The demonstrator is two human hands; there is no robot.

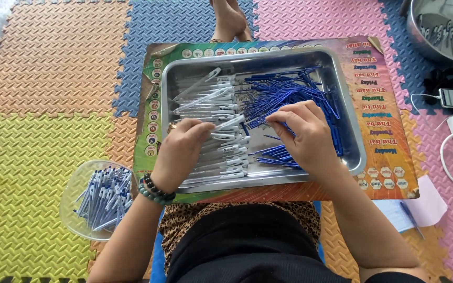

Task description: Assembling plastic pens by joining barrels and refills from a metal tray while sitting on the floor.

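**Sorting pen parts over a steel tray**

Watching from the head view, I see both hands over a metal tray (352,152) on a colourful board across the lap. Left hand (182,149) pinches a clear pen barrel (230,123) above the pile of clear barrels (211,105). Right hand (302,139) pinches a blue refill (284,127) beside the heap of blue refills (289,89). Hands close, not touching. Clear bowl of assembled pens (103,196) sits on the foam floor mat (32,157), left of the board.
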